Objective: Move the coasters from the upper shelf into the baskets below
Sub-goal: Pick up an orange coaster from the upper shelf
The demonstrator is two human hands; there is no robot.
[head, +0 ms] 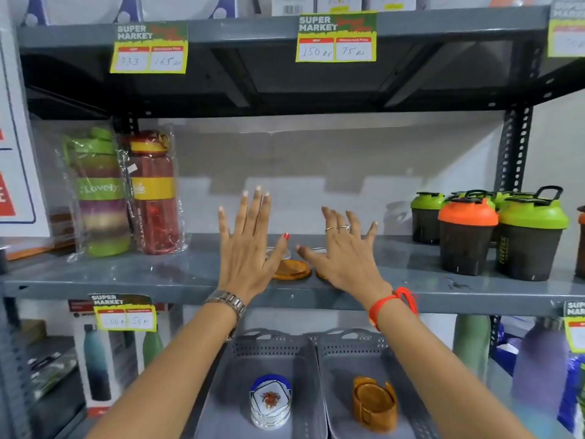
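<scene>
Orange-brown round coasters (290, 269) lie on the grey upper shelf (126, 274), partly hidden behind both hands. My left hand (245, 248) hovers over their left side with fingers spread, holding nothing. My right hand (343, 251) is spread over a second coaster (321, 274) at the right, of which only an edge shows. A clear piece (280, 252) peeks out between the thumbs. Below, the left grey basket (235, 369) holds a clear holder of white-and-blue coasters (270, 402). The right grey basket (389, 362) holds an orange-brown coaster set (375, 405).
Wrapped green (98, 191) and red (153, 191) bottles stand at the shelf's left. Black shakers with green and orange lids (468, 236) crowd its right. Price tags hang from shelf edges. Bottles (473, 346) and boxes flank the baskets on the lower shelf.
</scene>
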